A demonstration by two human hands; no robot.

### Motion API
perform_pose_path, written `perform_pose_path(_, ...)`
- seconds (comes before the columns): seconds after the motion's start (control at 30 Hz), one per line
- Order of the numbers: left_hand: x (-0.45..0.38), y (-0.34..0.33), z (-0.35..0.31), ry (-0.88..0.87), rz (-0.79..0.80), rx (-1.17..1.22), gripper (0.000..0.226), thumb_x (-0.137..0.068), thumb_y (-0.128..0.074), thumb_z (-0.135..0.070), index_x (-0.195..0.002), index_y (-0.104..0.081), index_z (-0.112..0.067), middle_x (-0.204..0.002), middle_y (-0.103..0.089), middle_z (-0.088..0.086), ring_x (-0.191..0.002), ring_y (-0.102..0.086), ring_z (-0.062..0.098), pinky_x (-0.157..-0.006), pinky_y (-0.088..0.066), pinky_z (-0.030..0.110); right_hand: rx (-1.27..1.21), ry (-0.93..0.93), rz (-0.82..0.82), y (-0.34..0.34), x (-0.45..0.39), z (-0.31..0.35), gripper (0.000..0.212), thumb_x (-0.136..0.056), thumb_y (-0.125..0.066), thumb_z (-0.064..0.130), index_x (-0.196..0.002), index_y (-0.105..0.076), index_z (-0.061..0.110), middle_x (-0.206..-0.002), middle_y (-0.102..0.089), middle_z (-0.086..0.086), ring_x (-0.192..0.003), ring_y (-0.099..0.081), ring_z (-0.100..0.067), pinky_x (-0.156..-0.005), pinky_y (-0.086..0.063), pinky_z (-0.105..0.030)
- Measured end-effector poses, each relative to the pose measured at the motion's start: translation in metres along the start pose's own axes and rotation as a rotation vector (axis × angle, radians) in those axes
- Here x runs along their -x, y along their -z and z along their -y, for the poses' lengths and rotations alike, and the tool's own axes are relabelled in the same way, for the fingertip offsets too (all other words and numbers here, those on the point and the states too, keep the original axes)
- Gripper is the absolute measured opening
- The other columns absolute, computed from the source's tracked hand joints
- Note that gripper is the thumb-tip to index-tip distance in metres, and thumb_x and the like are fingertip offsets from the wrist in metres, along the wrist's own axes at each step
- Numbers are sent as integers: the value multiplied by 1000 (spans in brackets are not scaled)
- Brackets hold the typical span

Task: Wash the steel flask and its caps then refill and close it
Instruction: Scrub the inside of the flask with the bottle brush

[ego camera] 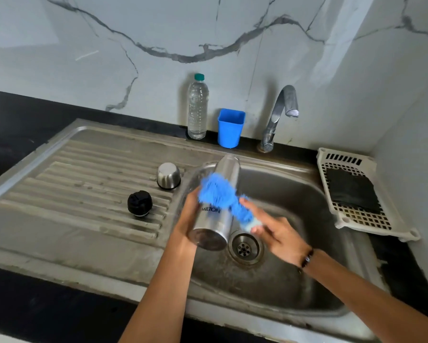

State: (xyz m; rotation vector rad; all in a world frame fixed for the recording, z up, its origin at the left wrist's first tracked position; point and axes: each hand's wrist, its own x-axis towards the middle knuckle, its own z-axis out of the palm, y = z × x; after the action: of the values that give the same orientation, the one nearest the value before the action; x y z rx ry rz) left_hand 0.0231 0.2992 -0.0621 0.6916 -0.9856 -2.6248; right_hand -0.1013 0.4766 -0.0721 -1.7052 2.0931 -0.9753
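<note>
Over the drain (244,248), my left hand (186,216) is wrapping the slick, rigid flask (216,214) mid-body; right hand (277,235) is pinching the soft scrubber (220,194).

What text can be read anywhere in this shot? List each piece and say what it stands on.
"MILTON": printed in dark letters on the side of the steel flask, which the left hand holds over the sink.
The plastic water bottle carries no legible label.
The black cap and steel cap show no readable marks.
Nothing else legible.
</note>
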Motion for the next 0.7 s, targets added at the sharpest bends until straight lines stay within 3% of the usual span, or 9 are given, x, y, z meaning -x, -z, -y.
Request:
perform_pose_path(0.1,-6,-4,-8,82,129,118,65,-85,-57,-44,-128,-54,4,-113,-62,26,-90,-65,33,-81,-54,39,82,-60,-175,12,-34,-14,56,-93,-38,46,-139,-10,62,-116,-65,-18,-68,-64,-14,-78,-51,-19)
perform_pose_path(0.23,-5,-9,-2,179,248,295,67,-84,-54,-45,-132,-46,2,-112,-59,21,-91,-64,30,-79,-56,38,142,-163,-202,24,-68,-13,59,-99,-44,21,-140,-14,49,-110,-67,-16,-64,-61,-20,-68,-44,-17)
perform_pose_path(0.33,-12,-3,-4,161,271,328,63,-95,-36,-55,-129,-46,-3,-110,-61,18,-91,-64,27,-80,-56,37,57,-47,-179,22,-50,4,55,-97,-42,37,-144,-17,49,-114,-64,0,-59,-58,-7,-64,-45,-10)
perform_pose_path(0.37,-7,-3,-6,138,303,315,58,-97,-39,-49,-129,-46,-1,-114,-60,21,-96,-64,30,-83,-55,40,34,6,-136,19,-35,7,53,-96,-39,47,-144,-16,50,-115,-64,2,-63,-60,-7,-66,-48,-11)
perform_pose_path(0.43,-4,0,-9,49,271,194,52,-89,-60,-39,-121,-52,1,-113,-61,22,-99,-63,34,-85,-53,43,26,53,-17,11,-3,10,51,-94,-32,57,-143,-17,54,-118,-65,-7,-78,-68,-22,-76,-57,-34)
perform_pose_path(0.47,-7,1,-8,69,152,82,46,-86,-64,-40,-112,-57,-3,-104,-64,17,-91,-64,29,-79,-54,40,33,58,27,7,8,8,50,-95,-33,54,-143,-17,54,-118,-65,-13,-78,-67,-31,-78,-56,-44)
perform_pose_path(0.53,-7,0,-5,11,3,6,30,-91,-54,-39,-98,-59,-10,-88,-65,9,-73,-65,20,-65,-55,32,33,20,27,1,12,4,53,-95,-38,45,-141,-16,58,-120,-65,-11,-73,-67,-26,-79,-56,-39)
perform_pose_path(0.63,-6,-15,-5,62,90,-19,44,-88,-50,-37,-113,-61,-1,-97,-66,19,-73,-68,27,-64,-58,31,43,-71,-181,8,-12,-5,57,-93,-42,39,-139,-15,60,-124,-62,3,-75,-67,-4,-85,-52,-17)
perform_pose_path(0.7,-2,-17,-5,110,104,45,59,-89,-50,-41,-127,-54,3,-107,-61,25,-83,-66,33,-73,-57,36,104,-155,-225,19,-32,-11,58,-98,-43,31,-143,-13,54,-108,-69,-9,-63,-64,-14,-75,-56,-31)
